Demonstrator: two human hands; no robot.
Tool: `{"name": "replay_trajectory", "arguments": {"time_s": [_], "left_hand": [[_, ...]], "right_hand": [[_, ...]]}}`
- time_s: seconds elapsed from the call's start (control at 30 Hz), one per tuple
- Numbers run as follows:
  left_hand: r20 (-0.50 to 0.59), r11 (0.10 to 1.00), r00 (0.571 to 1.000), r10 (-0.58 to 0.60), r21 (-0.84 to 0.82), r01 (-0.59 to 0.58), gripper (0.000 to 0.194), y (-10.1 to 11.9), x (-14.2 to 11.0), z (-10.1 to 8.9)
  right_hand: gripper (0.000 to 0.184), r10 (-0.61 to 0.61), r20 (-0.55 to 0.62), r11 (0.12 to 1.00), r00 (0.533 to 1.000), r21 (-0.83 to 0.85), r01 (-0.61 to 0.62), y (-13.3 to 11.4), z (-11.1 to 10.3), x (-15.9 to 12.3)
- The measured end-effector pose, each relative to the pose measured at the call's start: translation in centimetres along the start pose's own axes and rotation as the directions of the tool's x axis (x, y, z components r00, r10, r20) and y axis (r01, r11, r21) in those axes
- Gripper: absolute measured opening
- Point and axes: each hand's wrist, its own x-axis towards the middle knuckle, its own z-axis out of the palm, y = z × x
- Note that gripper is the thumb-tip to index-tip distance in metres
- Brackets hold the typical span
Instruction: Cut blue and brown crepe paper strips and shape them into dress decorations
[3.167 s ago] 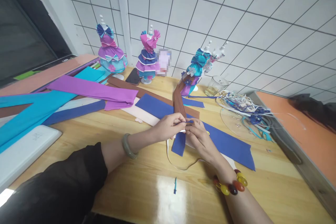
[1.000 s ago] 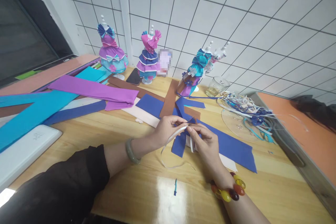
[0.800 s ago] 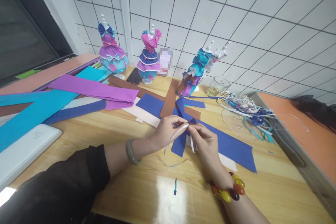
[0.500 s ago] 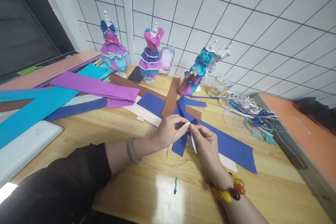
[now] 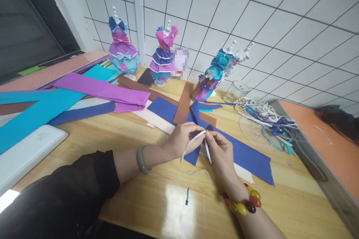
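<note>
My left hand (image 5: 186, 139) is closed in a pinch on a thin white strip (image 5: 193, 142), whose loose end hangs down toward the table. Close against it, my right hand (image 5: 221, 151) pinches the same strip, and its other end (image 5: 208, 152) dangles below the fingers. A small pleated dark blue piece (image 5: 210, 127) shows just behind the fingertips; the fingers partly cover it. Beneath both hands lie a long dark blue strip (image 5: 246, 153), a crossing blue strip (image 5: 193, 155) and a brown strip (image 5: 183, 102).
Several dressed miniature mannequins (image 5: 123, 50) stand along the tiled wall. A phone (image 5: 146, 77), a glass jar (image 5: 236, 90) and a tangle of scraps (image 5: 263, 115) are at the back. Purple (image 5: 103, 89) and turquoise (image 5: 50, 115) strips and a white device (image 5: 36, 151) lie left.
Both hands stay together with the white strip pinched between them. My left hand has shifted slightly right, and the strip's hanging end has swung a little. The camera view has tilted slightly.
</note>
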Motion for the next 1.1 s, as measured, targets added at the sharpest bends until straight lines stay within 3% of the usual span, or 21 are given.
{"name": "replay_trajectory", "arguments": {"time_s": [0.43,0.6,1.1], "left_hand": [[0.097,0.980,0.987,-0.131,-0.140,0.144,0.022,0.3,0.5,-0.4],[0.118,0.962,0.972,-0.203,-0.161,0.220,0.028,-0.9,0.4,-0.2],[0.118,0.987,0.981,-0.151,-0.028,0.155,0.023,-1.3,0.5,-0.2]], "right_hand": [[0.019,-0.004,0.026,0.999,1.000,0.045,0.003,0.0,-0.1,0.1],[0.018,-0.015,0.042,0.999,0.999,0.033,0.013,0.1,0.0,0.2],[0.018,0.019,0.034,0.999,0.999,0.030,-0.020,0.0,0.1,0.3]]}}
